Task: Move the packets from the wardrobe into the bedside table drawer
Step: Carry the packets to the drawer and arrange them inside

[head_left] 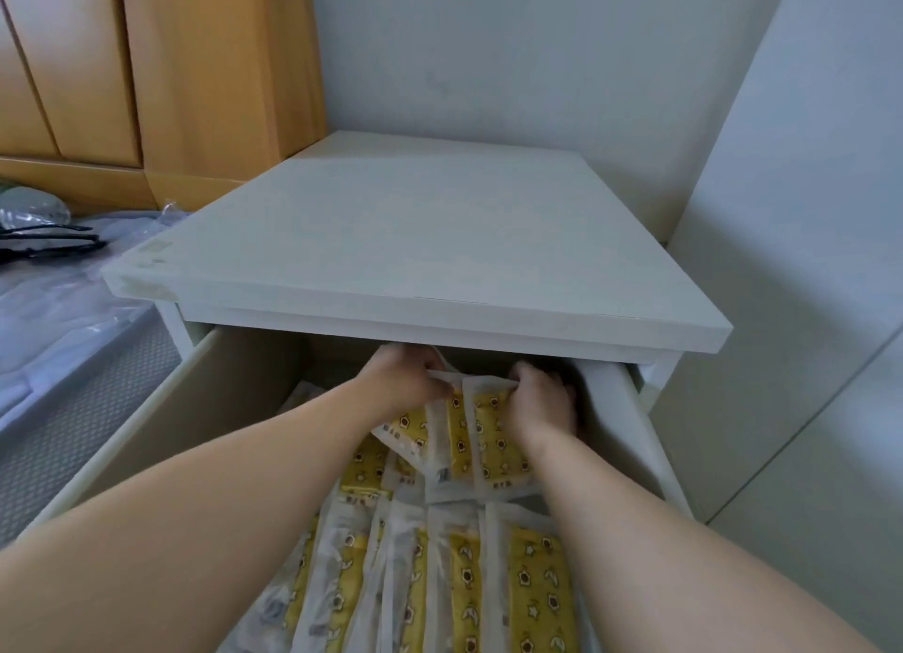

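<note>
Head view: left grip [408, 376] and right grip [537, 401] pinch packets [488, 440] between them, inside drawer [171, 408].

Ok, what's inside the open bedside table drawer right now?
Yellow-patterned packets lie overlapping in the drawer. The left hand and right hand grip a few more near the back. The tabletop hides the drawer's rear, and the packets cover most of its floor.

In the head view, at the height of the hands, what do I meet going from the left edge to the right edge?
Plastic-wrapped mattress → drawer's left wall → left hand → held yellow packets → right hand → drawer's right wall → white panel.
</note>
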`<control>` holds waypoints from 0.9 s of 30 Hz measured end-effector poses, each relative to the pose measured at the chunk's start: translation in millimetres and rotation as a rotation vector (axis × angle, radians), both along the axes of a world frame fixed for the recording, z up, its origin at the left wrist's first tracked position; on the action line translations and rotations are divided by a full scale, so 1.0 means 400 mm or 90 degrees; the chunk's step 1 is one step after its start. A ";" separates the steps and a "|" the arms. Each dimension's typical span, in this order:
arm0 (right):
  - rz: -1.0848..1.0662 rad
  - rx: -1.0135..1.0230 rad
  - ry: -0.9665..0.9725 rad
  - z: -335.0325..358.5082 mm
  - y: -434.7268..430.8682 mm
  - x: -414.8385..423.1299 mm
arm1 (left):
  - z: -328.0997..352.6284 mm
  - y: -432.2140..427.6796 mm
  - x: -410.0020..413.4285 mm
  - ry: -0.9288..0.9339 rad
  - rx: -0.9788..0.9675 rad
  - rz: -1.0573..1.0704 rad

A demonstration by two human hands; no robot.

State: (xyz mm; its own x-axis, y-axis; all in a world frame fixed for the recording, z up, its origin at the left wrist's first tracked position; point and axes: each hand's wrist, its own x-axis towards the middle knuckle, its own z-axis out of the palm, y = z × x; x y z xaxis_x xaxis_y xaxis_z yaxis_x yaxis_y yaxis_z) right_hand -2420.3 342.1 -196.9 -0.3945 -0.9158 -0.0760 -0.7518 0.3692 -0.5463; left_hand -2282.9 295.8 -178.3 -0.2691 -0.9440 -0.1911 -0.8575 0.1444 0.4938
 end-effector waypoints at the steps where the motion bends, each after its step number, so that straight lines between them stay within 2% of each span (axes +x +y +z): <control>1: 0.006 -0.003 0.029 -0.003 0.000 0.002 | -0.005 -0.010 -0.011 -0.027 -0.003 -0.029; 5: 0.006 0.029 0.063 -0.017 -0.001 0.001 | -0.032 -0.022 -0.048 -0.044 -0.024 -0.048; 10: 0.058 0.165 0.079 -0.027 0.011 0.011 | -0.087 0.003 -0.058 -0.108 -0.049 -0.024; 17: 0.063 0.278 0.175 -0.042 0.017 0.013 | -0.059 0.014 -0.016 0.024 -0.024 0.029; 23: 0.033 0.265 0.146 -0.024 0.031 0.020 | -0.014 0.035 0.052 0.036 -0.108 0.111; 25: 0.020 0.221 0.133 0.000 0.033 0.017 | -0.008 0.045 0.067 0.097 -0.094 0.147; 27: 0.024 0.179 0.104 0.016 0.030 0.009 | -0.009 0.058 0.065 0.219 -0.031 0.179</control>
State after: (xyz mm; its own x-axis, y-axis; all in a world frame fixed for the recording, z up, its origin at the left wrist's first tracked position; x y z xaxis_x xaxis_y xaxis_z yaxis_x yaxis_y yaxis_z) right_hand -2416.6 354.1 -190.7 -0.3878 -0.8822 -0.2671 -0.8372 0.4583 -0.2983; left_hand -2256.9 318.8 -181.8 -0.0414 -0.9952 -0.0884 -0.6541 -0.0399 0.7554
